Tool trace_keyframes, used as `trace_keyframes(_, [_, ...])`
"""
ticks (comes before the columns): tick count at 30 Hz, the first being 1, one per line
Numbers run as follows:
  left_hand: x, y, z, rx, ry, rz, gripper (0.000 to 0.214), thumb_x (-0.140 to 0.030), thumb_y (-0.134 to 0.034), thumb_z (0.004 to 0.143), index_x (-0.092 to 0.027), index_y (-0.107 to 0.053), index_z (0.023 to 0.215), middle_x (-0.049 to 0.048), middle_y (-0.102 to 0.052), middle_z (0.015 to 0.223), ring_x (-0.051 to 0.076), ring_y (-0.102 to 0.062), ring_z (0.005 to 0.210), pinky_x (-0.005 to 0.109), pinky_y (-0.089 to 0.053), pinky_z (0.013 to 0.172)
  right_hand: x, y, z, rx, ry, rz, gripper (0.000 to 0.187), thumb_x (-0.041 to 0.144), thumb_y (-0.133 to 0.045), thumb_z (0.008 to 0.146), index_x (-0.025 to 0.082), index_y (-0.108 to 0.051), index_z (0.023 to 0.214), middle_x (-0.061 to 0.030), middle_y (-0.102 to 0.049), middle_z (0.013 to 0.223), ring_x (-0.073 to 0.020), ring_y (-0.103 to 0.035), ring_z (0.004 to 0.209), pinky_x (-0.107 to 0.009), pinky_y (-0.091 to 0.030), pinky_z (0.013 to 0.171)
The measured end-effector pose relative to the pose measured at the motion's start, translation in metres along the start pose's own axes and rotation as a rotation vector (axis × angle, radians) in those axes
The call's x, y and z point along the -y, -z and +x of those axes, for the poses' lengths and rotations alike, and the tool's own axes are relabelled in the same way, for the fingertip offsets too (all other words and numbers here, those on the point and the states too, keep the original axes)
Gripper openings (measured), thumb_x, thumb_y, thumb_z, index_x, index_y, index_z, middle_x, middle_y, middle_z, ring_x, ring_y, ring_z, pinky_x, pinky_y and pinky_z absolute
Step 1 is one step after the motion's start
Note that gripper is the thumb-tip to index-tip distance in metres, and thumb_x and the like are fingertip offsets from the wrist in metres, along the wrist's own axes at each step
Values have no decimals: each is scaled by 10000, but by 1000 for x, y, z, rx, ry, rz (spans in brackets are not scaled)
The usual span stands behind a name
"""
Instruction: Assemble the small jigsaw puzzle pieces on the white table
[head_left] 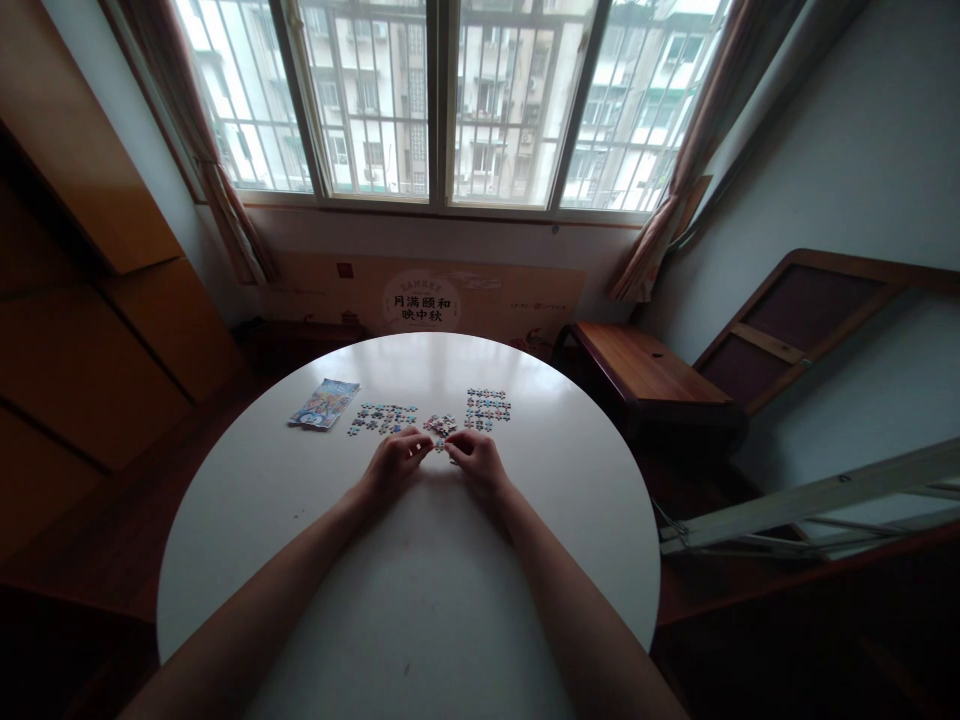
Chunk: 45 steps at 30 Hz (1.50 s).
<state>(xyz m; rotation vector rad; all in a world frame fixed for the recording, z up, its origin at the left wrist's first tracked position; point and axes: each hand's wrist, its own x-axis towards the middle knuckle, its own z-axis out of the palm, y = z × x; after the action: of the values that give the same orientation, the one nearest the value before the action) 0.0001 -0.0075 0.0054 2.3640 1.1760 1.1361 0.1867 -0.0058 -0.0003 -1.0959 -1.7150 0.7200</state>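
A small jigsaw puzzle piece is pinched between the fingertips of my left hand and my right hand, low over the round white table. Whether it is one piece or two joined, I cannot tell. Just beyond my fingertips lies a heap of loose puzzle pieces. Rows of puzzle pieces are laid out past my left hand, partly hidden behind it. Past my right hand sits another block of pieces in rows.
A colourful printed picture sheet or packet lies at the left of the white table. Beyond the table stand a printed cardboard panel and a window. To the right are a low wooden bench and a light-coloured folding frame.
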Motion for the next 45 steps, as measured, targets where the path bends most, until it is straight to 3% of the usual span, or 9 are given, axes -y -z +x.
trace_keyframes(18, [-10, 5, 0, -54, 21, 26, 192, -289, -500, 883, -174, -645, 830, 19, -607, 809, 77, -539, 609, 188, -447, 588, 7, 0, -1, 93, -22, -44, 223, 316, -541, 810, 138, -661, 751, -21, -617, 639, -119, -528, 591, -219, -398, 572])
trace_keyframes(38, [-8, 4, -1, 3, 5, -22, 169, -260, -519, 869, -162, -641, 806, 24, -614, 815, 72, -549, 600, 186, -450, 579, 0, 2, 2, 69, -40, 99, 222, 340, -595, 764, 131, -668, 763, -35, -632, 644, -124, -545, 558, -228, -432, 543])
trace_keyframes(45, [-1, 0, 0, 13, 60, -83, 182, -290, -555, 844, -159, -679, 817, 29, -639, 783, 82, -563, 580, 192, -466, 559, 3, 3, 0, 12, 33, -35, 197, 314, -577, 789, 152, -683, 753, -31, -626, 659, -123, -527, 575, -230, -411, 560])
